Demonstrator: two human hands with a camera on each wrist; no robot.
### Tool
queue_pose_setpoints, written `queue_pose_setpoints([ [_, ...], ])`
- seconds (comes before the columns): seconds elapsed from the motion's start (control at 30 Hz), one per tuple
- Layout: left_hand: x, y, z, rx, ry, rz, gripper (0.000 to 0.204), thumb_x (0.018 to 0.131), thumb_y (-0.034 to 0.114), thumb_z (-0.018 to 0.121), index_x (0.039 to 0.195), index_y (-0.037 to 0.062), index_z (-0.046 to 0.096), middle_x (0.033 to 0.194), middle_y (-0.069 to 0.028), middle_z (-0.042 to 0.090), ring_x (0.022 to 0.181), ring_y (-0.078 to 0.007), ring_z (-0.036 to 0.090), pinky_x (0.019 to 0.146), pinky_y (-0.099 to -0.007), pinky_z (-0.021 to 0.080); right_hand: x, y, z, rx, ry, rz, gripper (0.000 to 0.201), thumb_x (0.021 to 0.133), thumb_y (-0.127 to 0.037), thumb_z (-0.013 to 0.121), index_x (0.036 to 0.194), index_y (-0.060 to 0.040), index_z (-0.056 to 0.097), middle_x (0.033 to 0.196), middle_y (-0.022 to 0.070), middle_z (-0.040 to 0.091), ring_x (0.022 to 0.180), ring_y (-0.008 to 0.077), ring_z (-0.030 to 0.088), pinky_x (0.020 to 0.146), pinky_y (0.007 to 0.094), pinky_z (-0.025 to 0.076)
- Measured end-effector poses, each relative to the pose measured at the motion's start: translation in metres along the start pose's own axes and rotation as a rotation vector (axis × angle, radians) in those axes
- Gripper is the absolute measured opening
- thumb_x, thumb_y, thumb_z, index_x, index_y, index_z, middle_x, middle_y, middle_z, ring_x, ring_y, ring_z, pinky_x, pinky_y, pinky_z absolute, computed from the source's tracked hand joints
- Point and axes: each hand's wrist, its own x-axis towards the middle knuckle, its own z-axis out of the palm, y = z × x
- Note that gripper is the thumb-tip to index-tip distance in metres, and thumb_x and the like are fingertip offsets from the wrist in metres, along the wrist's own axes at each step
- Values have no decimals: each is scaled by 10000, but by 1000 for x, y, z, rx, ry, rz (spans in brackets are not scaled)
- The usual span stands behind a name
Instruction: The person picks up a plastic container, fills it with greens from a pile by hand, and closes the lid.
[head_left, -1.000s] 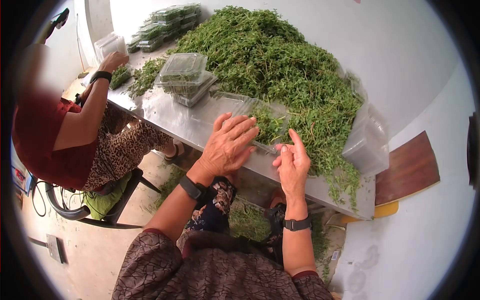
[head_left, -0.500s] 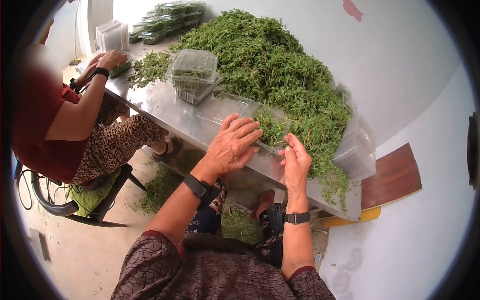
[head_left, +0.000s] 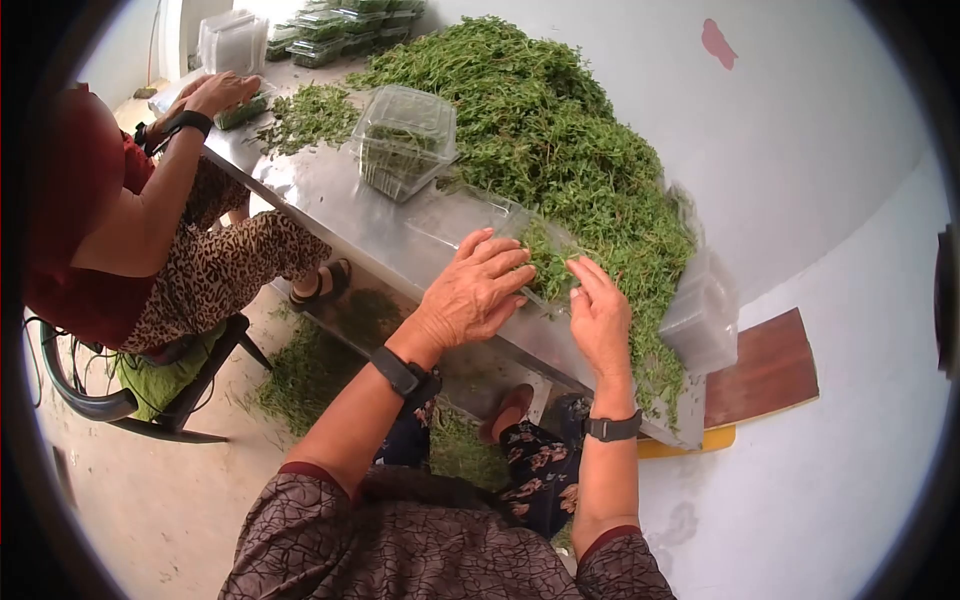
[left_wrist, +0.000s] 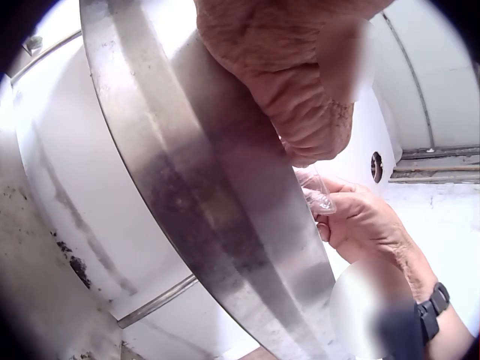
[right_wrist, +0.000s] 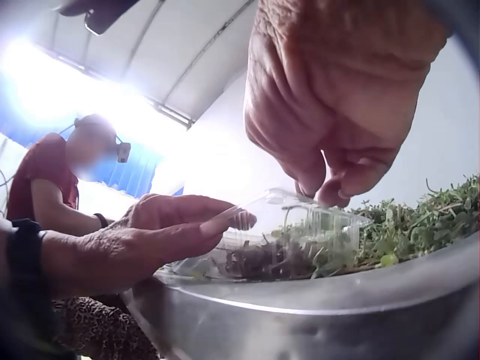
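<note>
A clear plastic clamshell container (right_wrist: pixel 341 229) lies open at the near edge of the metal table (head_left: pixel 330 215), with green leafy sprigs (head_left: pixel 545 262) in it. Its flat lid (head_left: pixel 465 212) extends to the left. My left hand (head_left: pixel 478 287) rests at the container's left side, fingers extended and together; the right wrist view shows its thumb along the clear wall. My right hand (head_left: pixel 602 325) is at the opposite end, thumb and fingers pinching the plastic corner (left_wrist: pixel 321 201). A large heap of the same greens (head_left: pixel 530 120) rises right behind the container.
Stacked clear boxes (head_left: pixel 405 140) stand left of the heap, and empty nested ones (head_left: pixel 703 310) at its right. Filled packs (head_left: pixel 335 28) are piled at the back. Another person (head_left: pixel 130 210) sits at the left end, hands over greens. A brown board (head_left: pixel 765 370) leans by the wall.
The head view has shifted slightly. My right hand has turned, its fingers coming together at the container's end, while my left hand stays at the other side. The seated person's hands have moved together over the greens.
</note>
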Motion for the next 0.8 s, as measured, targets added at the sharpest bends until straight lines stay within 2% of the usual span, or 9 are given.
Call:
queue_pose_setpoints([
  [0.03, 0, 0, 0, -9, 3, 5, 405, 734, 148, 675, 1122, 76, 584, 1186, -94, 552, 1179, -272, 464, 1077, -468, 259, 2, 2, -3, -27, -58, 20, 329, 793, -4, 541, 1110, -33, 622, 1169, 171, 599, 1027, 334, 597, 894, 365, 470],
  [0.07, 0, -1, 0, -17, 5, 12, 406, 734, 148, 675, 1123, 76, 583, 1186, -95, 551, 1179, -273, 463, 1078, -469, 257, 4, 3, -6, 0, -53, 108, 312, 800, -16, 545, 1096, -59, 636, 1187, 169, 594, 1030, 323, 601, 891, 357, 472],
  [0.17, 0, -1, 0, -31, 15, 2, 405, 735, 143, 672, 1124, 76, 583, 1186, -97, 550, 1181, -277, 462, 1076, -470, 259, 11, 8, -17, -22, 33, 110, 313, 807, -24, 547, 1104, -69, 635, 1194, 162, 593, 1031, 316, 604, 890, 350, 471],
  [0.3, 0, 1, -1, -43, 14, 7, 407, 735, 144, 670, 1127, 77, 582, 1184, -99, 552, 1180, -281, 463, 1074, -477, 258, 13, 23, -19, -10, -21, 237, 312, 817, -56, 551, 1118, -72, 630, 1213, 154, 585, 1040, 320, 600, 896, 355, 462],
  [0.53, 1, -1, -1, -33, -12, -23, 398, 726, 156, 669, 1111, 81, 598, 1168, -100, 565, 1169, -290, 473, 1072, -495, 257, 24, 40, 5, 94, -56, 244, 321, 815, -66, 553, 1126, -80, 630, 1199, 145, 595, 1033, 325, 600, 898, 367, 459],
  [0.6, 1, 0, -1, -30, -12, -23, 395, 725, 156, 669, 1107, 81, 601, 1166, -99, 566, 1168, -292, 474, 1071, -495, 259, 30, 33, 2, 109, -188, 354, 298, 811, -64, 562, 1092, -92, 654, 1139, 137, 629, 1036, 318, 599, 912, 363, 453],
  [0.63, 1, 0, -2, -19, -10, -17, 386, 724, 152, 674, 1094, 75, 596, 1163, -101, 563, 1169, -281, 470, 1075, -484, 257, 31, 29, 0, 112, -185, 353, 298, 811, -64, 562, 1092, -92, 654, 1139, 137, 629, 1036, 318, 599, 912, 363, 453],
  [0.73, 1, 1, -2, -7, -8, -12, 375, 723, 145, 679, 1079, 66, 592, 1158, -103, 561, 1169, -272, 467, 1077, -474, 258, 33, 27, -2, -22, -215, 270, 272, 792, -63, 580, 1043, -97, 680, 1079, 149, 650, 1001, 323, 612, 916, 372, 452],
  [0.8, 2, 1, -3, -5, -10, -14, 373, 723, 143, 679, 1077, 65, 594, 1155, -104, 562, 1167, -274, 468, 1076, -475, 260, 31, 36, 3, -312, -129, -65, 244, 770, -70, 603, 992, -98, 699, 1090, 163, 642, 1032, 333, 591, 906, 396, 456],
])
